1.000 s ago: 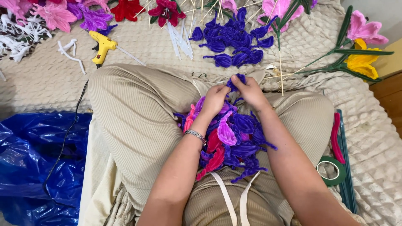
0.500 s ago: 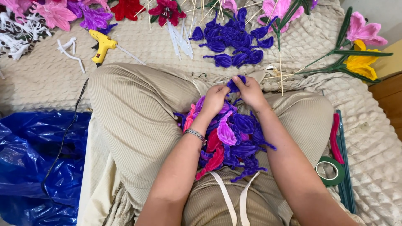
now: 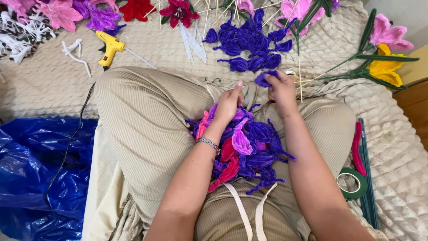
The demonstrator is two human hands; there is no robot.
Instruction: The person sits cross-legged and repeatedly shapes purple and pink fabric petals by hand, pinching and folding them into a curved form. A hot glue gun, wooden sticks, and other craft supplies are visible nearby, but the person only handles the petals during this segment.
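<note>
i see my right hand [image 3: 281, 87] pinched shut on one purple petal [image 3: 265, 79], held above the knees. my left hand [image 3: 229, 105] rests half-open, fingers on the petal pile [image 3: 247, 149] in my lap. one yellow glue gun [image 3: 108, 47], one green tape roll [image 3: 354, 183], one blue plastic bag [image 3: 35, 169] lie around.

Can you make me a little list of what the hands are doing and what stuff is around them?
left hand: rests on the pile of purple and pink pipe-cleaner petals in the lap
right hand: pinches one purple petal
in front: loose purple petals on the beige quilt
left side: yellow glue gun, blue plastic bag
right side: green tape roll, yellow flower
</note>
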